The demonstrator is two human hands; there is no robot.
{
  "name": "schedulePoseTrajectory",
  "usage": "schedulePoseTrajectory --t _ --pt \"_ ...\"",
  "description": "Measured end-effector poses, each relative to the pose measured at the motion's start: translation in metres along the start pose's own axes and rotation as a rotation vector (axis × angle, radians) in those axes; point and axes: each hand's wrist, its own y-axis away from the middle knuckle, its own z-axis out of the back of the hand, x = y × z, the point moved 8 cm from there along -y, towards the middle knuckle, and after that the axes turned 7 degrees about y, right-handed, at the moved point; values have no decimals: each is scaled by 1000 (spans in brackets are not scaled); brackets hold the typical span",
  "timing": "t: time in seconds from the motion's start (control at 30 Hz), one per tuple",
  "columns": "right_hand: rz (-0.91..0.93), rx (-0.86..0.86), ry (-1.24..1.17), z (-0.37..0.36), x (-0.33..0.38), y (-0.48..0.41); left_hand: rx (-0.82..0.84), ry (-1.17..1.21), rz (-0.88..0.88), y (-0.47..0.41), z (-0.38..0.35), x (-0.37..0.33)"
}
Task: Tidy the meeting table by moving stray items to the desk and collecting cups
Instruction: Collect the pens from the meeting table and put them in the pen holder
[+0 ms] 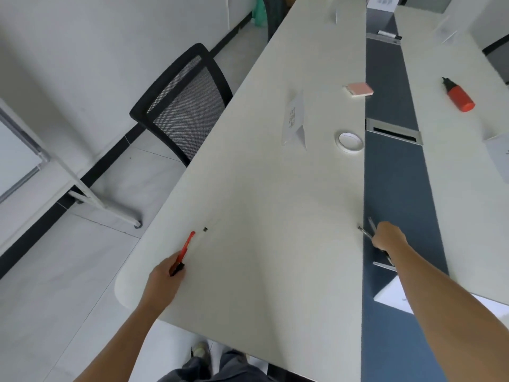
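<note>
Near the rounded edge of the table (275, 216) the left hand (162, 282) pinched a red pen (187, 248); the right hand (389, 238) gripped thin grey pens (365, 232) at the blue strip (396, 175) border, wide white surface between them

One red pen (187, 248), two grey pens (364, 232) (372, 224), one tape roll (349, 142), one notepad (359, 90), one marker (458, 95), two hands (162, 282) (389, 238)

We stood in an office meeting room: a long white meeting table (261, 202) with a blue centre strip (391, 175) and metal cable ports (394, 132), a black mesh-backed office chair (184, 106), a whiteboard (16, 161) on a wheeled stand, and folded paper name cards (293, 119).
</note>
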Motion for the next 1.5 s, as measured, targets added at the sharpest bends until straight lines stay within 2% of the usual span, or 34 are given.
schedulePoseTrajectory --t 0.17,0.33,0.57,0.73,0.97,1.1,1.3,1.5 --pt "140 -30 -40 10 50 -1 -166 142 24 12 31 3" --pt "482 -12 -189 13 177 68 -289 434 181 31 66 42" --pt "723 306 -461 -55 317 208 -367 603 345 52 122 101" --pt "698 473 -610 -102 399 293 -353 557 385 45 181 141" --pt "712 440 -657 -146 499 380 -421 459 416 33 303 222" --pt "752 412 -547 -165 529 410 -478 437 427 40 342 245" --pt "684 351 -484 -157 544 400 -439 490 407 15 346 244" --pt "580 349 -587 -144 574 360 -364 419 268 -45 356 209"
